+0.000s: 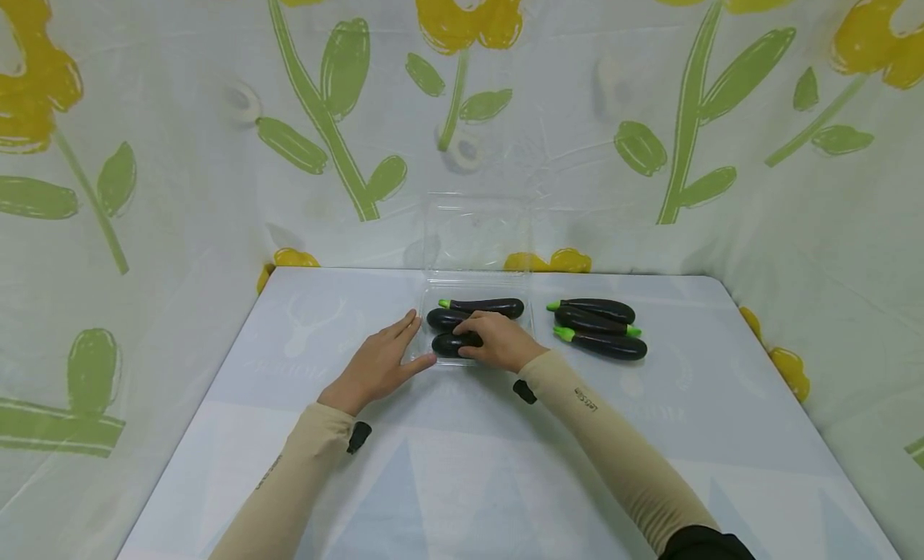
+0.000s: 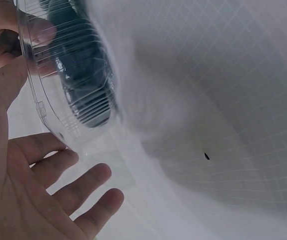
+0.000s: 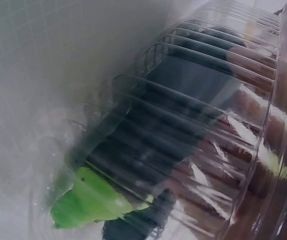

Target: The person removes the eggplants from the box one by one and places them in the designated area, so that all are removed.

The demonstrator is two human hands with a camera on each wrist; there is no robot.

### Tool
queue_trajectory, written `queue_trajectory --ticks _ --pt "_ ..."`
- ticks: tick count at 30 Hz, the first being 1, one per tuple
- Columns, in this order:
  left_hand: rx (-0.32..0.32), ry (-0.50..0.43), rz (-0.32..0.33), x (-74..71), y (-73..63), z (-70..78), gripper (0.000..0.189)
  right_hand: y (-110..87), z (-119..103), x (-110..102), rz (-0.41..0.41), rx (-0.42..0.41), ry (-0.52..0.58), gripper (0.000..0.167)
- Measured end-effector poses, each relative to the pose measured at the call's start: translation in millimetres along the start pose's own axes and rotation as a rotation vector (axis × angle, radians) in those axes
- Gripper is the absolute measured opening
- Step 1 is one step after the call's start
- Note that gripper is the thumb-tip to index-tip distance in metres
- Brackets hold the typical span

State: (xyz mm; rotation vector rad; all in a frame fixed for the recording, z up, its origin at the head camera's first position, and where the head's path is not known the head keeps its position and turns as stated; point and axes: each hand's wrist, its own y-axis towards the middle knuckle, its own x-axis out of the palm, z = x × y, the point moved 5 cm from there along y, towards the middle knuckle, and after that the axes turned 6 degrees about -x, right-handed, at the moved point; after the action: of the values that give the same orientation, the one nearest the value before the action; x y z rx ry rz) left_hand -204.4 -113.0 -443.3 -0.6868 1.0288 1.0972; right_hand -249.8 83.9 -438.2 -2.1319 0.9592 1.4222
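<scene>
A clear plastic clamshell box (image 1: 427, 291) stands at the table's far side with dark purple eggplants lying crosswise in it. The back eggplant (image 1: 498, 306) has its green stem to the left; the middle one (image 1: 442, 319) is partly covered by fingers. My right hand (image 1: 501, 342) reaches in from the right and grips the nearest eggplant (image 1: 447, 346), hiding its right end. Through the ribbed wall, the right wrist view shows a green cap (image 3: 91, 200). My left hand (image 1: 378, 366) lies at the box's left side, fingers extended, thumb and fingertips at the rim (image 2: 43, 117).
The box's clear lid (image 1: 478, 231) stands raised behind it, against the flowered curtain (image 1: 563, 167). To the right, three more eggplants (image 1: 602, 347) lie side by side on the white table (image 1: 498, 472).
</scene>
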Motion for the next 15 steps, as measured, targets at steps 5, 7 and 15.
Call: queue_trajectory --ticks 5,7,15 --pt "-0.004 0.002 -0.004 0.0 -0.1 -0.1 0.086 0.7 0.3 -0.1 -0.013 0.007 0.008 0.036" --pt "-0.007 0.0 -0.006 -0.2 -0.1 0.1 0.086 0.8 0.5 -0.1 -0.016 0.008 0.008 0.037" --pt "-0.023 -0.001 -0.02 0.1 0.1 0.3 0.087 0.0 1.0 0.6 -0.004 -0.01 0.01 0.036"
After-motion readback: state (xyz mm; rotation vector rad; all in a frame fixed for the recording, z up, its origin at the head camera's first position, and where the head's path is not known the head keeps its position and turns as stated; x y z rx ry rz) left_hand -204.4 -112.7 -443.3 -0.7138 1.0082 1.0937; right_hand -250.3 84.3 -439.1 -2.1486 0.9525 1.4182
